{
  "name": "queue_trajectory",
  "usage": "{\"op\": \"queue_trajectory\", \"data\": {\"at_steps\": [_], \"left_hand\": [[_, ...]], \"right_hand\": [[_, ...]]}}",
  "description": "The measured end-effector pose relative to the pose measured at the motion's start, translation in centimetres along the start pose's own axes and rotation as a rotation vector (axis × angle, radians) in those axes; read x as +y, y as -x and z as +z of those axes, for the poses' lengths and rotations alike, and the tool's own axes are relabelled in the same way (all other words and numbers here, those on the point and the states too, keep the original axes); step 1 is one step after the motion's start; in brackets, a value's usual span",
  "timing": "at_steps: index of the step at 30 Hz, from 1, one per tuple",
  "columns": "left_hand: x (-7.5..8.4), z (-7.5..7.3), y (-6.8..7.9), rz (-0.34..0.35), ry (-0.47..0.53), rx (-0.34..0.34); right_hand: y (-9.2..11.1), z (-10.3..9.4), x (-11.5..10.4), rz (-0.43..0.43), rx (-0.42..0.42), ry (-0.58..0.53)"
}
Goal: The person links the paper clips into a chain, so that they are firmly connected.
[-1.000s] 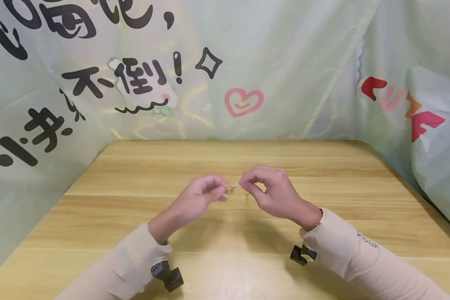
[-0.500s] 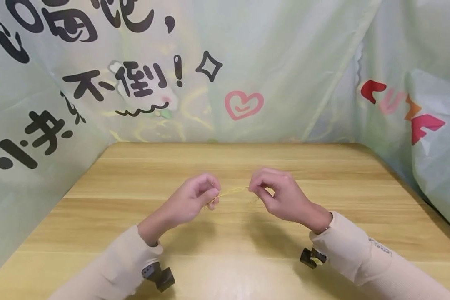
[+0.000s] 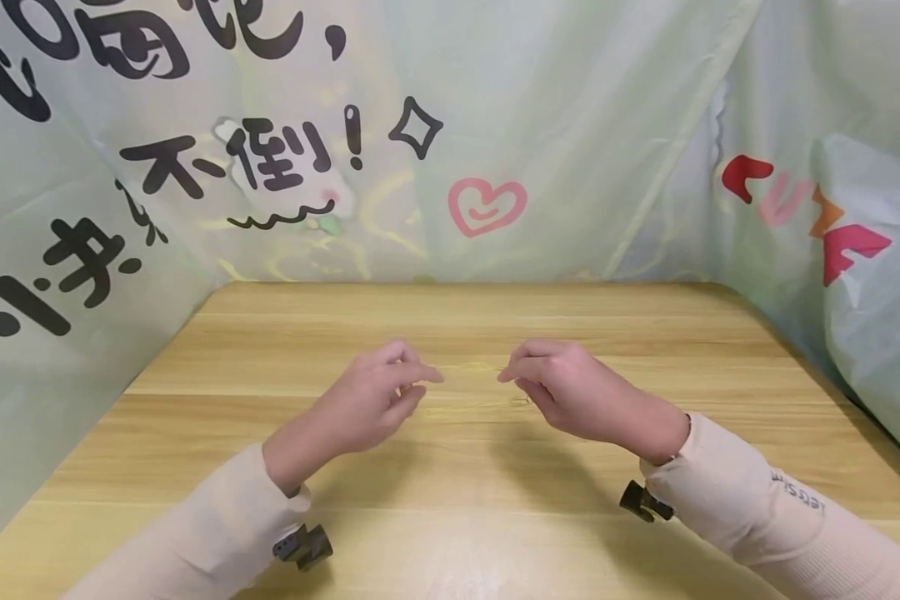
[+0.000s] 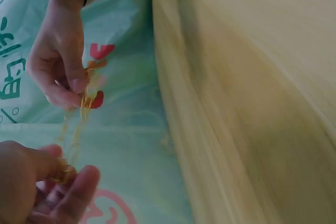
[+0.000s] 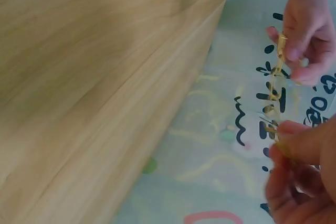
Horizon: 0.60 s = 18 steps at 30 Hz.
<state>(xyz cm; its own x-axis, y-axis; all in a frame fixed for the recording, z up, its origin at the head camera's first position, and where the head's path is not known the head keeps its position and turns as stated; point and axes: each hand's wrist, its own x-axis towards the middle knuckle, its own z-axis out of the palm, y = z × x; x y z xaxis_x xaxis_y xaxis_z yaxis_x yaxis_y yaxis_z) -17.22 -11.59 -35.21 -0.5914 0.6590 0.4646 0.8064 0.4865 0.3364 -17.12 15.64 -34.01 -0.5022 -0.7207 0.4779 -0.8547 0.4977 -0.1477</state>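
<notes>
Thin yellow rubber bands (image 3: pixel 474 366) are stretched in two spread strands between the hands, above the table. The left hand (image 3: pixel 363 398) holds one end at its thumb and fingers, with the index finger pointing toward the right hand. The right hand (image 3: pixel 573 392) pinches the other end, and a small loop shows under its fingertips. In the left wrist view the bands (image 4: pixel 84 109) look like linked, knotted loops running from hand to hand. The right wrist view also has the loops (image 5: pixel 274 96) between both hands. Parts of the bands inside the fingers are hidden.
A wooden table (image 3: pixel 450 533) lies beneath both hands. A pale green printed cloth (image 3: pixel 585 125) hangs behind it and on both sides. Small black cameras are worn at the left cuff (image 3: pixel 302 547) and right cuff (image 3: pixel 645 502).
Both hands have moved apart, drawing the yellow bands out longer. The bands now spread into two separate strands, and the left index finger has straightened.
</notes>
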Motion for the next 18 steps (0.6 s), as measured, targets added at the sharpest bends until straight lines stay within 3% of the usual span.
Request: {"op": "queue_trajectory", "data": {"at_steps": [5, 11, 13, 18], "left_hand": [[-0.1, 1.3, -0.4, -0.159, 0.040, -0.226], [-0.6, 4.2, -0.8, -0.329, 0.087, -0.437], [-0.7, 4.9, -0.7, -0.363, 0.083, -0.490], [-0.7, 5.6, -0.7, -0.374, 0.005, -0.559]], "right_hand": [[0.1, 0.1, 0.7, 0.164, -0.216, -0.105], [0.8, 2.4, 2.5, 0.322, -0.441, -0.290], [1.0, 3.3, 2.9, 0.350, -0.486, -0.319], [1.5, 5.0, 3.3, 0.321, -0.499, -0.311]]}}
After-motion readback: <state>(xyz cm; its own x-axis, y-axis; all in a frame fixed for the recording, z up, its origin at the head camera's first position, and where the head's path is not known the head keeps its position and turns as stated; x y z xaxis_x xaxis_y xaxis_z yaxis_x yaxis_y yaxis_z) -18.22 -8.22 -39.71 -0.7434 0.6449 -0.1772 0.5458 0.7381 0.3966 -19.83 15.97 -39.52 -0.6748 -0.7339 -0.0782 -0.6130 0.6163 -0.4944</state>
